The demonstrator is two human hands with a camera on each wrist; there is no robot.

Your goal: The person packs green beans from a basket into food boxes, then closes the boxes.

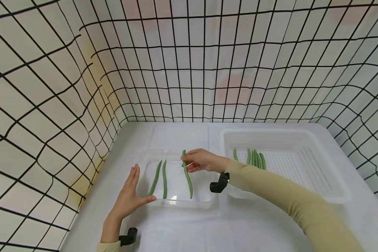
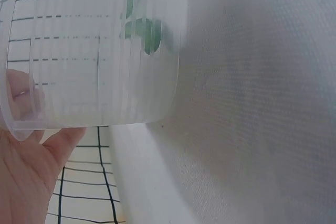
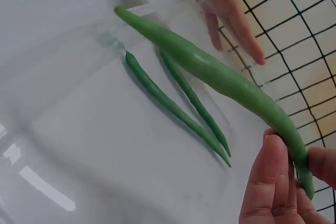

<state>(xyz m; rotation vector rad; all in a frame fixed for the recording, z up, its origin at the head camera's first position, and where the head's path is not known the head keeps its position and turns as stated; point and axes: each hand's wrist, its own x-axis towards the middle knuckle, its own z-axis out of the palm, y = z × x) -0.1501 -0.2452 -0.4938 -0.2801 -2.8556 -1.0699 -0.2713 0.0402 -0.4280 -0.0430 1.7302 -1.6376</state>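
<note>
One white table (image 1: 182,231) stands inside black wire grid (image 1: 204,66). Beside the left edge of a clear box (image 1: 189,204), the left hand (image 1: 130,196) spreads wide, fingers straight; over the box, the right hand (image 1: 204,160) pinches a green bean (image 1: 188,180), right of two loose beans (image 1: 165,180) inside. The left wrist view alone shows the box's ribbed wall (image 2: 79,98).

a black wire grid (image 1: 204,46) lines the back and both sides of a white tabletop (image 1: 182,232); pinkish patches (image 1: 234,91), perhaps a printed pattern, blur behind the wires.
</note>
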